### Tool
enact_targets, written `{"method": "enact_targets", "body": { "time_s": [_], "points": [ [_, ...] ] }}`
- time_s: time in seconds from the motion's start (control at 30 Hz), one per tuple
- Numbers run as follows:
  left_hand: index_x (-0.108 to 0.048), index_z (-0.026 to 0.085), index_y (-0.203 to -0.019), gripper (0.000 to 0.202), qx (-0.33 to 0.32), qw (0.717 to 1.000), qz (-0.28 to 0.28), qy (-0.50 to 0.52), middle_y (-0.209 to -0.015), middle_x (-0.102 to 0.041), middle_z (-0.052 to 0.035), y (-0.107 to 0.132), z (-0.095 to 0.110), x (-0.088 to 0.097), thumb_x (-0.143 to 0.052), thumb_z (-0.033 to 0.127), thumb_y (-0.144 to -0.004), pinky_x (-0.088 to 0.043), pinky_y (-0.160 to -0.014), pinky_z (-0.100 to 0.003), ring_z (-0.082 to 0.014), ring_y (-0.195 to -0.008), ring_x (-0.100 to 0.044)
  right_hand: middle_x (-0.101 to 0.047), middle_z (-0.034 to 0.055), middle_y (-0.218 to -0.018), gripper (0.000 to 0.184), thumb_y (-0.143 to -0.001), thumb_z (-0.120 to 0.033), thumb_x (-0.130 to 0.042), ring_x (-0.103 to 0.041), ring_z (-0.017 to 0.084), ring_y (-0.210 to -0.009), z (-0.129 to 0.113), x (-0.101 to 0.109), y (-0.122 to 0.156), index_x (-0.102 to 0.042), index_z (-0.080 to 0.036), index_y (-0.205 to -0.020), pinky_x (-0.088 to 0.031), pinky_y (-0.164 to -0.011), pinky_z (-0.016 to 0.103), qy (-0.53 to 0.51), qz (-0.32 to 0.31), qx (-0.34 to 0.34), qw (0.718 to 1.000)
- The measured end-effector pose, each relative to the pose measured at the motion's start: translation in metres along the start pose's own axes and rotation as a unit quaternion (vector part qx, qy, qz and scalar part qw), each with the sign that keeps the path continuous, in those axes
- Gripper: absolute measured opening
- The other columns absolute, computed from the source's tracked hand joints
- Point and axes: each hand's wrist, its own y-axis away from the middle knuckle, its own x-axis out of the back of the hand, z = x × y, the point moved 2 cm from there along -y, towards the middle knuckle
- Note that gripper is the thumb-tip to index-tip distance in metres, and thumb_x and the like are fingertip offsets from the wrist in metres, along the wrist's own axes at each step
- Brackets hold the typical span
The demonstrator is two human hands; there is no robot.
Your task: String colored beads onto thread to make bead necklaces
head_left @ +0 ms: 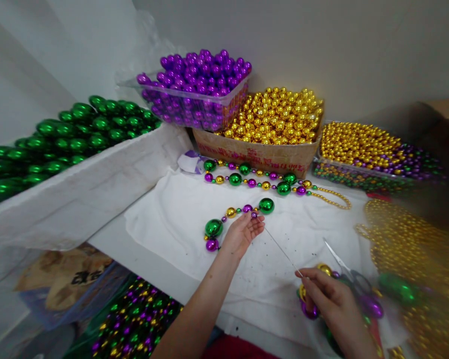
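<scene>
My left hand (pixel 243 232) pinches the end of a partly strung bead strand (pixel 236 217) of green, gold and purple beads lying on the white cloth (pixel 179 224). A thin wire or needle (pixel 282 252) runs from those fingers down to my right hand (pixel 327 296). That hand pinches the wire's near end and rests over a few loose purple and gold beads (pixel 309 306).
A finished bead strand (pixel 269 180) lies farther back on the cloth. Scissors (pixel 346 269) lie right of my right hand. Behind stand a tray of green beads (pixel 60 139), a purple bead bin (pixel 198 85), a gold bead box (pixel 273 119) and mixed strands (pixel 377 152).
</scene>
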Motion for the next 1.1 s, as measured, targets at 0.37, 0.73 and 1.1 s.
{"method": "enact_targets", "body": {
  "time_s": [0.37, 0.73, 1.1],
  "points": [
    [-0.063, 0.009, -0.095, 0.02, -0.008, 0.999, -0.028, -0.03, -0.083, -0.069, -0.0103, 0.003, -0.001, 0.002, -0.057, 0.026, -0.087, -0.053, -0.068, -0.025, -0.0135, -0.07, -0.065, -0.047, -0.0037, -0.05, 0.047, -0.082, -0.053, -0.053, -0.044, 0.012, -0.047, 0.012, 0.0, -0.004, -0.061, -0.011, -0.102, -0.03, -0.045, 0.023, 0.002, -0.013, 0.0, 1.0],
    [-0.068, 0.012, -0.083, 0.019, 0.002, 0.962, -0.17, -0.216, -0.09, -0.069, -0.0087, 0.026, -0.024, -0.022, -0.068, 0.029, -0.077, -0.049, -0.075, -0.03, -0.0157, -0.077, -0.062, -0.054, -0.0025, -0.057, 0.027, -0.09, -0.041, -0.043, -0.051, 0.016, -0.052, 0.0, -0.022, -0.038, -0.054, -0.019, -0.102, -0.037, -0.052, 0.027, 0.161, 0.03, 0.078, 0.983],
    [-0.072, 0.015, -0.076, 0.012, -0.128, 0.92, -0.189, -0.317, -0.105, -0.063, -0.0101, 0.029, -0.024, -0.04, -0.066, 0.025, -0.077, -0.043, -0.09, -0.033, -0.0237, -0.109, -0.054, -0.066, 0.0055, -0.083, 0.024, -0.085, -0.039, -0.052, -0.059, 0.02, -0.079, -0.008, -0.016, -0.05, -0.066, -0.019, -0.087, -0.045, -0.067, 0.03, 0.075, 0.083, 0.137, 0.984]
  ]
}}
